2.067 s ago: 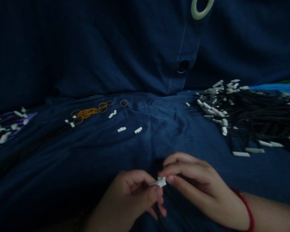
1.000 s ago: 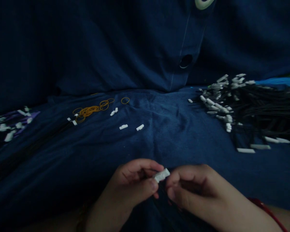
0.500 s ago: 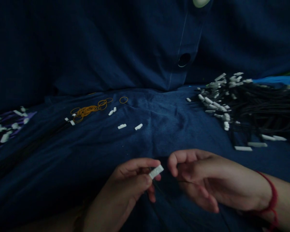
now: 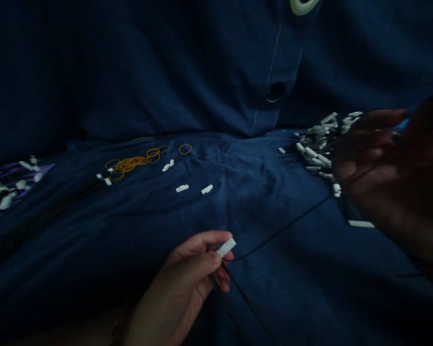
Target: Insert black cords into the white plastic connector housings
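My left hand (image 4: 191, 278) pinches a small white plastic connector (image 4: 226, 247) between thumb and forefinger near the bottom middle. Black wires (image 4: 234, 288) hang below those fingers. One more black wire (image 4: 285, 226) runs from beside the connector up to my right hand (image 4: 386, 187), nearly straight. That hand is raised at the right edge, dark and blurred, and the wire passes across it into its fingers. The exact grip of its fingertips is hard to make out. It covers much of a pile of white-ended black wires (image 4: 312, 154).
Orange rubber bands (image 4: 130, 164) lie in a heap on the dark blue cloth (image 4: 245, 197), beside a black wire bundle with white ends (image 4: 104, 179). Several loose white connectors (image 4: 182, 188) lie mid-cloth. More white-ended pieces (image 4: 19, 185) sit on purple material at far left.
My right hand has moved up and to the right, away from the left, drawing a black wire out straight. The left hand keeps the connector and has shifted slightly left.
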The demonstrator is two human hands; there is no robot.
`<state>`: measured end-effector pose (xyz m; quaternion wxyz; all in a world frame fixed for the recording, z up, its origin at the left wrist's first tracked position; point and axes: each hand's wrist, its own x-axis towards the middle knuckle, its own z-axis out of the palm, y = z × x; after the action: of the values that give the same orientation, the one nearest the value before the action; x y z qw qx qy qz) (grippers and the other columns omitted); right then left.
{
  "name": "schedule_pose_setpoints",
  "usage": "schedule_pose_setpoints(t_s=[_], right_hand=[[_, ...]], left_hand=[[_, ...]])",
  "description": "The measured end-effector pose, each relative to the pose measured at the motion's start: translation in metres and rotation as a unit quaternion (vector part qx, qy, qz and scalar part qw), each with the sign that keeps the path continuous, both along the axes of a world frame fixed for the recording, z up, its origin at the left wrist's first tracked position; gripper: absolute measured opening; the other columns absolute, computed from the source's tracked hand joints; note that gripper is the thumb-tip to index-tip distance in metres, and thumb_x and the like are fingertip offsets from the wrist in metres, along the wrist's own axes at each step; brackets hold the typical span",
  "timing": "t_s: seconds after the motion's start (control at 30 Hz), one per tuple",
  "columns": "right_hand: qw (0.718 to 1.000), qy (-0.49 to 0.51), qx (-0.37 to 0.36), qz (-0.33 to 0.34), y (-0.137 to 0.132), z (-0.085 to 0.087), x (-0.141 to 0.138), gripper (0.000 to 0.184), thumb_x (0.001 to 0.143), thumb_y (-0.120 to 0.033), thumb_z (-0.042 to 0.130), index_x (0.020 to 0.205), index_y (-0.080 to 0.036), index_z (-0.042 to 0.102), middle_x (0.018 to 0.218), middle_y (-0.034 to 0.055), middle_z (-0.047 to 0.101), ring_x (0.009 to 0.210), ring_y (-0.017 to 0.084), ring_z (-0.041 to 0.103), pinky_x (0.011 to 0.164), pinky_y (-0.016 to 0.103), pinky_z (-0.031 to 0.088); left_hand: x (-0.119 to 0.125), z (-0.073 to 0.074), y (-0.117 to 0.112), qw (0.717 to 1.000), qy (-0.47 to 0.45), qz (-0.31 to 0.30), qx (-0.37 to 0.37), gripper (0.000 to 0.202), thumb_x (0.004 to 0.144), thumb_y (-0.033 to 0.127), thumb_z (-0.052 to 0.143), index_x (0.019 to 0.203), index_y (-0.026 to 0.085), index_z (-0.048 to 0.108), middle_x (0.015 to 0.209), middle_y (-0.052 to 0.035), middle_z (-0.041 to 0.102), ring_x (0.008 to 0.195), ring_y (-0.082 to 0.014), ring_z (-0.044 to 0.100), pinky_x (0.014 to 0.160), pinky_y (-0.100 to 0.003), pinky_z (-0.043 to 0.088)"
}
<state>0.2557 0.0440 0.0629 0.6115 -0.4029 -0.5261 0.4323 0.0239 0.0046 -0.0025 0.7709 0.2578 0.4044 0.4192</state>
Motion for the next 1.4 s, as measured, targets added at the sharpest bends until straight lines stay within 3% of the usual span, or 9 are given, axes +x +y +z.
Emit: schedule_pose_setpoints(t_s=[0.1, 0.13, 0.2, 0.23, 0.37, 0.5, 1.07, 1.4], right_hand=[[0.977, 0.141, -0.087, 0.135, -0.008, -0.015, -0.017, 0.019, 0.087, -0.026, 0.044, 0.104, -0.030, 0.053, 0.067, -0.0072, 0.054, 0.036, -0.004, 0.035, 0.034, 0.010, 0.026], [0.970, 0.105, -0.120, 0.184, -0.013, -0.024, -0.025, 0.020, 0.086, -0.026, 0.045, 0.105, -0.028, 0.050, 0.064, -0.0068, 0.054, 0.031, -0.003, 0.030, 0.030, 0.012, 0.020], [0.950, 0.023, -0.163, 0.266, -0.025, -0.044, -0.041, 0.014, 0.086, -0.029, 0.044, 0.097, -0.022, 0.049, 0.060, -0.0038, 0.056, 0.032, 0.000, 0.033, 0.030, 0.013, 0.019], [0.949, -0.019, -0.173, 0.262, -0.030, -0.053, -0.047, 0.010, 0.086, -0.027, 0.044, 0.087, -0.018, 0.049, 0.060, -0.0023, 0.056, 0.036, 0.002, 0.037, 0.033, 0.013, 0.024], [0.933, -0.275, -0.024, 0.230, -0.043, -0.072, -0.055, 0.015, 0.084, -0.019, 0.042, 0.072, -0.015, 0.048, 0.060, -0.0001, 0.054, 0.053, 0.007, 0.049, 0.050, 0.018, 0.037], [0.916, -0.350, 0.039, 0.194, -0.041, -0.069, -0.054, 0.016, 0.082, -0.015, 0.039, 0.067, -0.015, 0.046, 0.056, -0.0010, 0.049, 0.051, 0.007, 0.047, 0.050, 0.018, 0.035], [0.903, -0.384, 0.053, 0.186, -0.040, -0.068, -0.054, 0.018, 0.080, -0.014, 0.040, 0.064, -0.015, 0.047, 0.052, -0.0023, 0.046, 0.046, 0.006, 0.044, 0.047, 0.018, 0.033], [0.919, -0.340, -0.027, 0.195, -0.040, -0.067, -0.057, 0.012, 0.085, -0.017, 0.039, 0.081, -0.017, 0.050, 0.063, -0.0028, 0.053, 0.056, 0.006, 0.049, 0.053, 0.016, 0.037]], left_hand=[[0.002, 0.002, -0.001, 0.999, 0.014, 0.031, -0.006, 0.026, 0.074, 0.012, 0.052, 0.098, 0.019, 0.063, 0.074, -0.0028, 0.062, 0.061, -0.0102, 0.054, 0.057, -0.021, 0.042], [0.003, 0.002, -0.002, 0.999, 0.014, 0.040, -0.011, 0.029, 0.075, 0.012, 0.052, 0.101, 0.019, 0.061, 0.074, -0.0028, 0.062, 0.060, -0.0101, 0.054, 0.056, -0.021, 0.042], [0.004, 0.003, -0.001, 0.999, 0.007, 0.046, -0.023, 0.030, 0.075, 0.012, 0.052, 0.103, 0.019, 0.060, 0.074, -0.0035, 0.062, 0.060, -0.0106, 0.054, 0.056, -0.021, 0.042], [0.004, 0.003, -0.001, 0.999, 0.000, 0.046, -0.028, 0.029, 0.075, 0.012, 0.051, 0.102, 0.018, 0.060, 0.073, -0.0039, 0.063, 0.060, -0.0108, 0.054, 0.056, -0.022, 0.042], [0.003, 0.001, 0.000, 0.998, -0.024, 0.041, -0.038, 0.023, 0.074, 0.010, 0.050, 0.090, 0.016, 0.064, 0.071, -0.0041, 0.063, 0.058, -0.0108, 0.055, 0.054, -0.021, 0.042], [0.001, 0.000, -0.001, 0.998, -0.034, 0.034, -0.035, 0.020, 0.074, 0.010, 0.050, 0.085, 0.016, 0.065, 0.071, -0.0038, 0.062, 0.059, -0.0109, 0.055, 0.055, -0.021, 0.042], [0.001, 0.001, 0.001, 0.998, -0.031, 0.029, -0.041, 0.018, 0.074, 0.012, 0.052, 0.085, 0.016, 0.066, 0.072, -0.0037, 0.063, 0.058, -0.0105, 0.055, 0.055, -0.021, 0.042], [0.004, 0.003, -0.002, 1.000, 0.008, 0.022, -0.004, 0.017, 0.071, 0.011, 0.056, 0.081, 0.016, 0.068, 0.069, -0.0031, 0.063, 0.060, -0.0118, 0.056, 0.054, -0.021, 0.043]])
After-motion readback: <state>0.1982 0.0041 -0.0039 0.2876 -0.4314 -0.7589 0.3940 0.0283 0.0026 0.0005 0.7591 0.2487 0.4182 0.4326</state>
